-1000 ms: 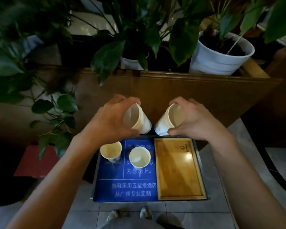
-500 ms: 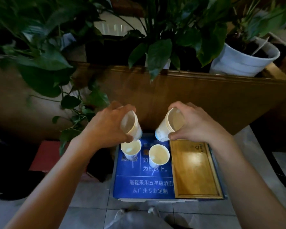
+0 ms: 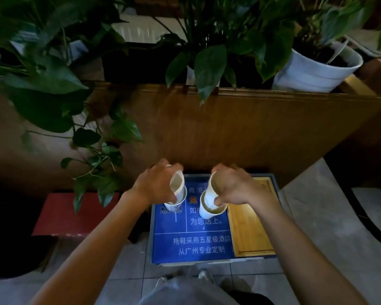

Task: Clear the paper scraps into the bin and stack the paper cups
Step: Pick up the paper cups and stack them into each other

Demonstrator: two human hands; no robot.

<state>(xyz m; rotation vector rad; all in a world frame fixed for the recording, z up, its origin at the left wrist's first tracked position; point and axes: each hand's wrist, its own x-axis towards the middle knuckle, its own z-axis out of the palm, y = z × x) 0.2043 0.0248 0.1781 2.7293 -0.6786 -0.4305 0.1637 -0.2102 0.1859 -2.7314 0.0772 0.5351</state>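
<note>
While both cups were held clear above the table half a second ago, each is now seated in a standing one. Left hand (image 3: 156, 186) grips the left upper cup (image 3: 177, 184), tilted, base inside the left lower cup (image 3: 175, 200). Right hand (image 3: 233, 187) grips the right upper cup (image 3: 212, 190), base inside the right lower cup (image 3: 209, 211). Both pairs stand on the blue table (image 3: 191, 243), just left of the wooden tray (image 3: 251, 227). Neither nested fully; upper rims sit well above lower rims. View shifted too: planter wall (image 3: 240, 128) fills more of frame.

Blue stand (image 3: 202, 243): cups (image 3: 207, 211), wooden tray (image 3: 251, 230).
</note>
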